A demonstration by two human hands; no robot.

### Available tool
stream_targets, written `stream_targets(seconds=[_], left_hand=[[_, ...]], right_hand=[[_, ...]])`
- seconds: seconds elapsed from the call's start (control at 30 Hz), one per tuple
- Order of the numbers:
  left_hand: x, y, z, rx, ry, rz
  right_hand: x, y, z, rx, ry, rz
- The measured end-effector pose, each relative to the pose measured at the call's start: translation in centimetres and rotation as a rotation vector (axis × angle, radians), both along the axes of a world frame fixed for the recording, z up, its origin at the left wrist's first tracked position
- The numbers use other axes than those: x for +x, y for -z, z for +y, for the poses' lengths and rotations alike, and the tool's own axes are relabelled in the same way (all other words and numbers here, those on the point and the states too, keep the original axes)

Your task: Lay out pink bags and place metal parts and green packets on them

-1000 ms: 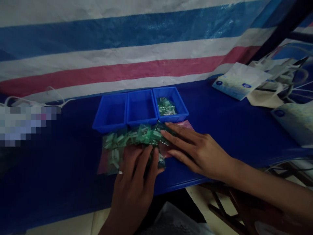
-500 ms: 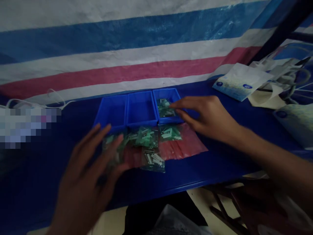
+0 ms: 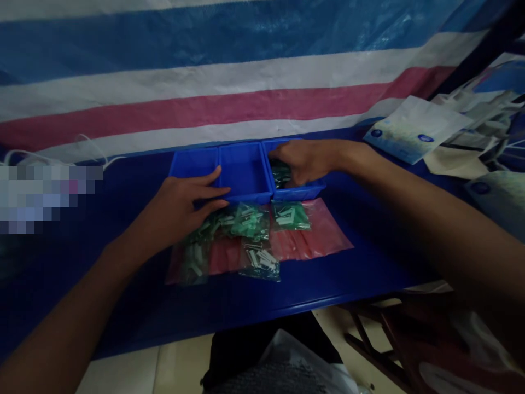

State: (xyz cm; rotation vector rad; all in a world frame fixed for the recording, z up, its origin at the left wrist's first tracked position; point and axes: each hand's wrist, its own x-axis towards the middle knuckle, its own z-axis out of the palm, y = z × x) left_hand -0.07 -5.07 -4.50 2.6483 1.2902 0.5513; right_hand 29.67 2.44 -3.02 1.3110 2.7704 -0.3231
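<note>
Three small blue bins stand in a row on the blue table: left bin (image 3: 192, 163), middle bin (image 3: 244, 172), right bin (image 3: 303, 191). My right hand (image 3: 305, 160) reaches into the right bin, fingers curled over green packets (image 3: 280, 174) inside; whether it grips one I cannot tell. My left hand (image 3: 182, 205) lies with fingers apart on the front edge of the left and middle bins, just above a pile of small clear bags of green and white parts (image 3: 241, 221). Pink plastic bags (image 3: 324, 235) lie under and beside the pile.
A striped blue, white and pink tarp (image 3: 246, 82) hangs behind the bins. White pouches (image 3: 414, 128) and cables lie at the far right. The table's front edge (image 3: 328, 301) runs close below the bags, with a chair frame (image 3: 381, 339) beneath.
Both hands left the bag pile. My right hand moved up into the right bin; my left hand swung out left, then came to rest at the front of the left bins.
</note>
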Motion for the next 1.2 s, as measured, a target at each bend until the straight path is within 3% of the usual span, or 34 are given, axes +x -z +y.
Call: stream_targets(seconds=[0.1,0.23,0.4,0.5,0.6,0.7,0.8,1.0,1.2], left_hand=[[0.1,0.3,-0.2,0.012,-0.009,-0.012],[0.0,0.7,0.0,0.043,-0.001,-0.02],[-0.1,-0.8,-1.3,0.231,-0.051,-0.091],[-0.6,-1.6,-3.5,0.257,-0.117,-0.094],[-1.5,-0.9,-6.8,0.26,-0.223,-0.062],[-2.1,1.1,-9.9,0.269,-0.163,-0.063],[-1.8,3.0,-11.9,0.273,-0.053,-0.074],[-0.9,4.5,-12.1,0.365,0.06,-0.006],[-0.7,4.4,-11.8,0.364,0.089,0.018]], right_hand=[[-0.4,-0.2,-0.3,0.06,0.003,-0.094],[-0.1,-1.1,-0.9,0.16,0.024,-0.04],[0.6,-3.7,-3.7,0.351,0.03,0.133],[-0.9,-3.9,-6.6,0.443,-0.207,0.442],[-3.8,-2.0,-8.7,0.496,-0.527,0.633],[-5.9,0.5,-9.4,0.637,-0.681,0.506],[-6.0,1.9,-9.5,0.632,-0.779,0.427],[-2.2,1.9,-10.3,0.535,-0.672,0.393],[0.1,1.8,-10.7,0.493,-0.316,0.466]])
